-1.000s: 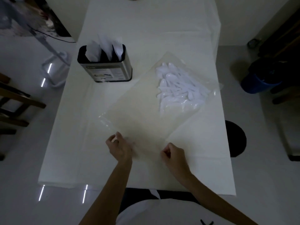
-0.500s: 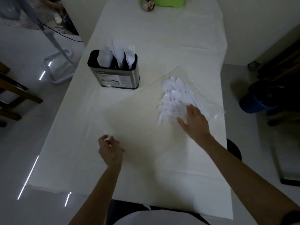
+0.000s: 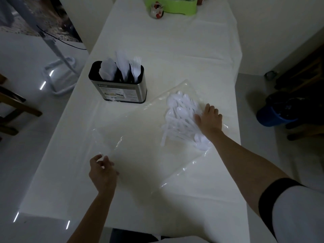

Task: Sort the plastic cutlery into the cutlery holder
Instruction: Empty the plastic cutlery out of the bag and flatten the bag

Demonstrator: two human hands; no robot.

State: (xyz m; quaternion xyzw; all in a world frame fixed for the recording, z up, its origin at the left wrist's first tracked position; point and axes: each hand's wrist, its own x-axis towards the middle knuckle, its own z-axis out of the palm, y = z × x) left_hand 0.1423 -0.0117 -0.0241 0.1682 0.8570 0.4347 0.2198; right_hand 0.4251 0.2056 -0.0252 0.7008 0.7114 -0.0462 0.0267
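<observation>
Right hand (image 3: 209, 120) has left the near edge of the plastic bag (image 3: 140, 132), where it sat a second ago, and now lies on the cutlery pile (image 3: 180, 116), fingers straight and spread, palm down. Whether it presses through the film or has gone inside the bag, I can't tell. Part of the pile is covered by that hand and wrist.

Left hand (image 3: 103, 170) is at the bag's near-left corner, fingers curled and pinching the clear film there. The bag's outline is faint in the dim light and shows mostly by its glints.

At the table's (image 3: 175, 55) far end a green tray (image 3: 172, 7) is cut off by the frame, with a small jar (image 3: 157, 11) beside it. A blue bucket (image 3: 273, 117) stands on the floor to the right, and a white stand (image 3: 59, 76) to the left.

The pile lies well right of the cutlery holder (image 3: 121, 90), on the table's right side. Its pieces run mostly far to near, with spoon bowls at both ends and a few handles pointing near-left. The holder stands upright, its long side running across the table, with white pieces standing in it and fork tines showing at its right end.
</observation>
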